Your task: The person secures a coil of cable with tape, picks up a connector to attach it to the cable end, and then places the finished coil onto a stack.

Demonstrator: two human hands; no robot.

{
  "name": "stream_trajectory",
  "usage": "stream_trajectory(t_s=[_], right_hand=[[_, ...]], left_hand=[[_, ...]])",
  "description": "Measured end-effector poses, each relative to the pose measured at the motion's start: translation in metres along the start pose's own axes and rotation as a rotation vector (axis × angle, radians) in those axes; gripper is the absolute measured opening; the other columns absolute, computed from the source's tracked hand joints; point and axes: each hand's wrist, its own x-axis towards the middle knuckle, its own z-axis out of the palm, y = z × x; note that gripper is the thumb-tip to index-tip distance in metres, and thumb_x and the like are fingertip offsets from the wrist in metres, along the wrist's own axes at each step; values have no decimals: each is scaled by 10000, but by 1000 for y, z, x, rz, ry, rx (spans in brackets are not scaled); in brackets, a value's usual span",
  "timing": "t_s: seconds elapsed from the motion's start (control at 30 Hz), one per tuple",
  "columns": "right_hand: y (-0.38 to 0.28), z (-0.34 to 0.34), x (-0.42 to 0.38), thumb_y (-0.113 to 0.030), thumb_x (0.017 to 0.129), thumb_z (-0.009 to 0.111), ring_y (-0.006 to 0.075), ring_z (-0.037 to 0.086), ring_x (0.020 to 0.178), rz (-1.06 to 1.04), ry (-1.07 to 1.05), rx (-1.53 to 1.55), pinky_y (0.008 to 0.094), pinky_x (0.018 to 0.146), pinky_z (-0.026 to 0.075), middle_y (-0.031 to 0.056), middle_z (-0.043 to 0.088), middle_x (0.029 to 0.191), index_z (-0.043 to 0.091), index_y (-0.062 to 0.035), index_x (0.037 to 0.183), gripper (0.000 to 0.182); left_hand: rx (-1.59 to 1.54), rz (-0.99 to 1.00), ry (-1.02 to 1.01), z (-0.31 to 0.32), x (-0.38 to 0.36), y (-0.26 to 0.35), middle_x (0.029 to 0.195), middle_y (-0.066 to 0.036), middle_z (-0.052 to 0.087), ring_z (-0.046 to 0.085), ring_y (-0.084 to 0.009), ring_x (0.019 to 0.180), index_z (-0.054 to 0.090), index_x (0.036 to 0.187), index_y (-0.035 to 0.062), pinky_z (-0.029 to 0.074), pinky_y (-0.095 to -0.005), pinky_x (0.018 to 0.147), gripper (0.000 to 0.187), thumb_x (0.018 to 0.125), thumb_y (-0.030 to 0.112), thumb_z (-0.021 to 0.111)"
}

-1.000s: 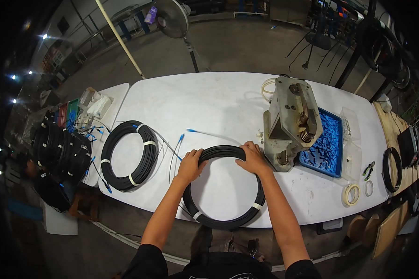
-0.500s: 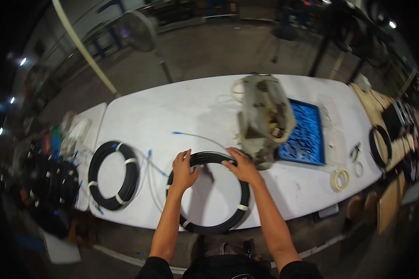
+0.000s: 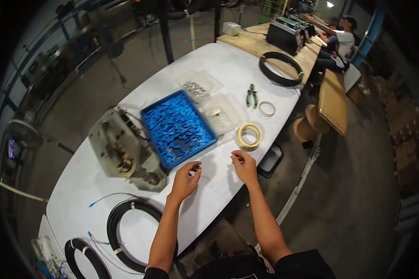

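My left hand (image 3: 186, 181) hangs over the white table just below the blue tray (image 3: 211, 142), its fingers curled and apart with nothing between them. Below the tape rolls (image 3: 240, 138), my right hand (image 3: 243, 166) is raised with its fingers bent; whether the fingertips pinch anything is too small to tell. The tray holds many small blue pieces (image 3: 172, 122). A coil of black cable (image 3: 114, 223) with white ties lies at the lower left, partly behind my left forearm.
A grey metal machine (image 3: 111, 160) stands left of the tray. Clear boxes (image 3: 233, 114), pliers (image 3: 251, 96) and a thin ring (image 3: 266, 109) lie beyond. Another coil (image 3: 81, 258) is lower left, a third (image 3: 270, 74) at the far corner. People (image 3: 343, 44) sit upper right.
The view has swung to the right. Both hands have left the black cable coil and are now near the blue tray and tape rolls.
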Motion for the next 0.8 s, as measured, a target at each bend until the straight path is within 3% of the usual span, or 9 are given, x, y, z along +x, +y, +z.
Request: stream_trajectory(t_s=[0.07,0.13,0.17,0.3,0.4,0.57,0.63,0.8], right_hand=[[4,-21,9,-90,844,657,190,634,684,-12,108,-57,321,596,494,95,668,848,660,-20,1014,185],[8,-34,18,-69,813,664,241,606,735,-140,234,-296,365,685,494,99,613,843,642,-38,1057,247],[18,-36,23,-95,787,691,294,552,858,-186,229,-328,405,800,463,127,546,924,622,-59,1129,350],[11,-37,38,-206,753,764,343,459,1010,-218,184,-538,421,886,422,171,463,1103,614,-66,1184,477],[12,-40,45,-233,737,786,344,441,1035,-218,192,-603,428,905,411,164,457,1125,616,-74,1184,504],[23,-46,52,-221,738,782,346,435,1053,-232,162,-578,424,911,401,162,460,1170,710,-107,1018,311],[24,-45,52,-192,754,763,338,460,1028,-274,200,-527,415,898,408,153,494,1157,730,-114,954,217],[22,-46,49,-140,777,732,315,495,991,-282,230,-475,406,877,419,103,575,1077,723,-109,956,183]], left_hand=[[-60,1,-54,32,30,-2,995,-122,685,661,-209,877,637,1125,22,514,-334,704,270,882,139,614],[-119,4,-127,60,57,-3,1001,-106,681,658,-193,875,611,1182,29,516,-318,711,315,885,135,603],[-153,6,-133,74,69,-2,982,-101,675,654,-179,848,594,1209,32,516,-306,694,342,881,130,606],[-258,-26,-115,109,104,9,926,-86,652,630,-132,716,551,1273,35,507,-269,623,420,867,118,620],[-200,6,-92,118,122,6,905,-75,648,596,-110,619,543,1289,41,492,-265,574,448,857,117,634],[-66,-42,-71,123,131,8,867,-74,650,554,-109,571,567,1312,98,460,-274,549,467,862,189,651],[34,51,11,126,129,3,854,-83,644,552,-117,587,607,1275,102,457,-272,563,425,868,217,648],[-151,-30,24,133,137,-4,855,-72,645,556,-110,626,622,1252,80,460,-273,574,378,905,230,623]])
